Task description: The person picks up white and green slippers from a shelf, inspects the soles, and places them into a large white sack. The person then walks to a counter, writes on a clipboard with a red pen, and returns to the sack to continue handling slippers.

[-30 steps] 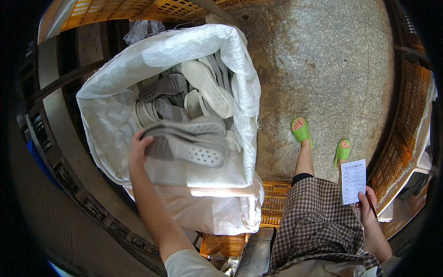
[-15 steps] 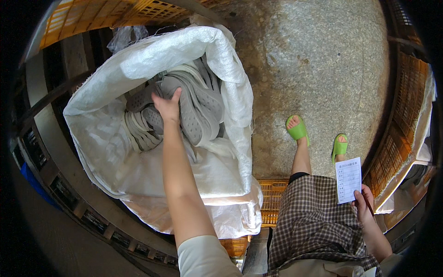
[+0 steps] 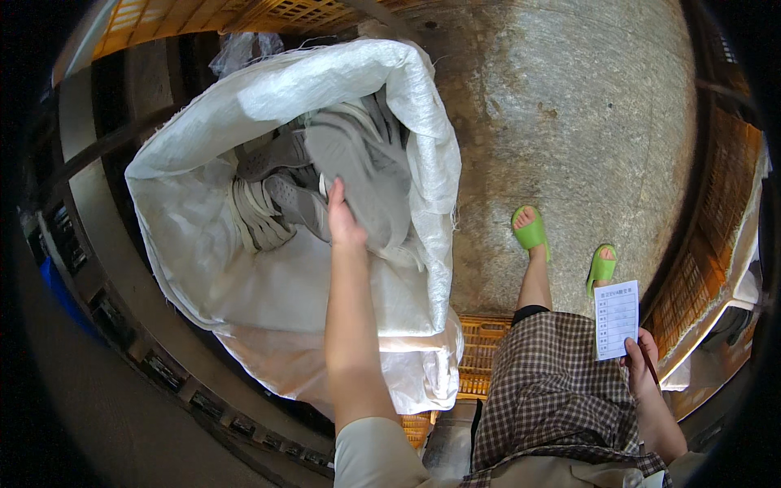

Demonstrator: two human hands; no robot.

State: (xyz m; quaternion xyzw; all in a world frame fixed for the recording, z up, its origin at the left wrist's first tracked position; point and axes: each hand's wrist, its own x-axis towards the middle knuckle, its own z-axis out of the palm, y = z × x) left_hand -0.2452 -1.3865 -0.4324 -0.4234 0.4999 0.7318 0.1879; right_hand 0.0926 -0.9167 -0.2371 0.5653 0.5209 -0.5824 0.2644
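Observation:
A large white woven sack (image 3: 325,297) stands with its mouth spread wide, holding a heap of grey shoe soles. My left hand (image 3: 348,228) reaches into it and is closed on the near edge of a grey shoe sole (image 3: 350,163), which is smeared by motion; the thumb shows and the other fingers are hidden. Left of that hand lie darker grey perforated soles (image 3: 297,199) and a stack of pale soles (image 3: 254,218). At the lower right, my right hand (image 3: 643,354) grips a white printed paper slip (image 3: 616,320) and a thin dark red pen (image 3: 650,366).
Orange plastic crates stand at the far left (image 3: 163,24), along the right side (image 3: 700,220) and below the sack (image 3: 482,350). Dark slatted racking (image 3: 106,211) runs down the left. My feet in green slippers (image 3: 531,233) are on the stone floor (image 3: 569,122).
My left hand has moved right and nearer, from the middle of the heap to the sole's near edge. That sole has shifted and blurred. The view has shifted slightly; my right hand keeps its hold.

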